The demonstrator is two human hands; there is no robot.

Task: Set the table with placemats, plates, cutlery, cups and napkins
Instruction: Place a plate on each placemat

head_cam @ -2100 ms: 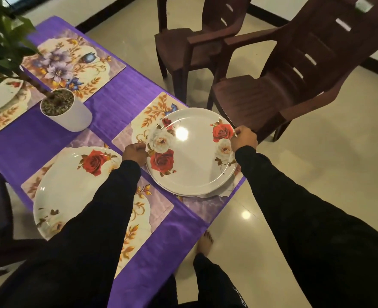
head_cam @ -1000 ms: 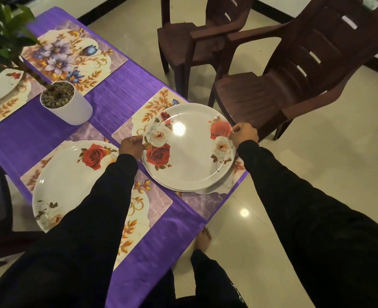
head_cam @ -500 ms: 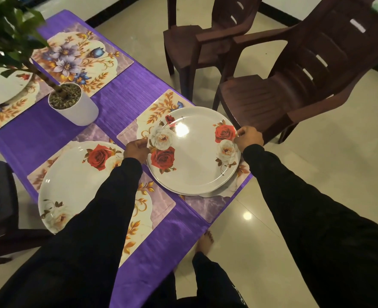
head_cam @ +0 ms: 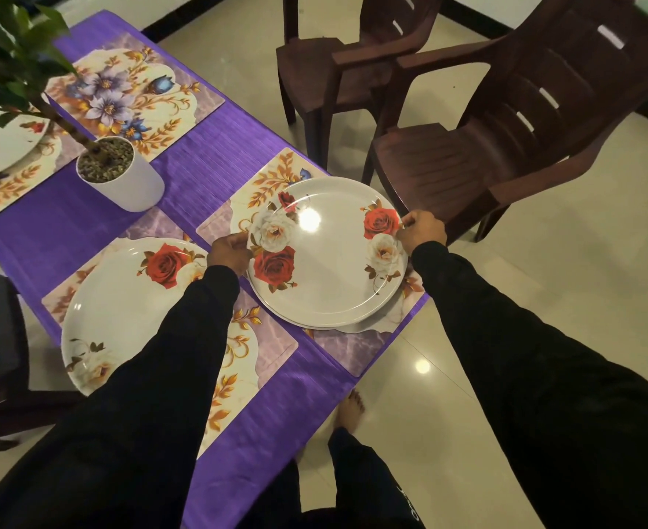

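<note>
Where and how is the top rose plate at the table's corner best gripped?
Judging by its pose, at the rim, on opposite sides, coming in level from left and right. The plate is wide, flat and shallow and sits on another plate, so only its thin raised edge offers purchase. The left hand and right hand already pinch that rim this way.

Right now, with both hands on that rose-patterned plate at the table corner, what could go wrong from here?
1. The white rose-patterned plate looks like two stacked; letting go may leave an extra here while the purple-flowered placemat has none.
2. The floral placemat under it overhangs the edge of the purple-clothed table, so a push by the left hand or right hand could slide it off.
3. The brown plastic chair stands close.
</note>
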